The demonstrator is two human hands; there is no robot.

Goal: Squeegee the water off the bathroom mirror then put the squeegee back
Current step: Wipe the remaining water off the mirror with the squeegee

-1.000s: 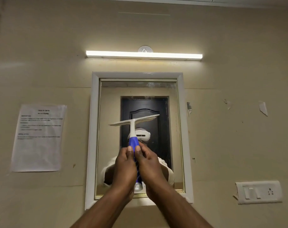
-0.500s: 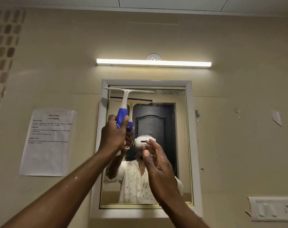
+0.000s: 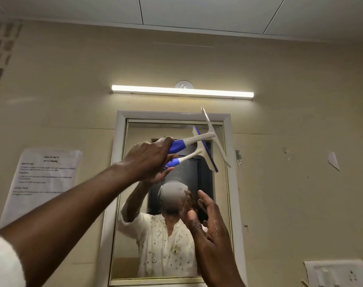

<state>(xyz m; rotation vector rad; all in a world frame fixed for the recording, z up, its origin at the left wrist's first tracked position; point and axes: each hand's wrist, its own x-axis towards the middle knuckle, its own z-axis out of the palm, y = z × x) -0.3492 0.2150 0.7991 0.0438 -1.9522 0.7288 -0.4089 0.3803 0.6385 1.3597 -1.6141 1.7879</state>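
Observation:
My left hand (image 3: 150, 155) grips the blue and white handle of the squeegee (image 3: 205, 137). Its handle points right, and its white blade stands nearly upright against the upper right part of the bathroom mirror (image 3: 139, 129), reaching over the white frame. The squeegee's reflection shows just below it in the glass. My right hand (image 3: 209, 226) hovers lower right in front of the mirror, fingers straight and spread, holding nothing. The mirror reflects a person in a white patterned top and a dark door.
A lit tube light (image 3: 182, 91) is mounted above the mirror. A printed paper sheet (image 3: 41, 183) is stuck on the wall to the left. A white switch plate (image 3: 336, 273) sits at the lower right. Bits of torn tape (image 3: 333, 160) mark the right wall.
My left hand has swung the squeegee from the mirror's top left to its upper right, turning the blade from level to nearly upright. My right hand stays off the handle, lower right.

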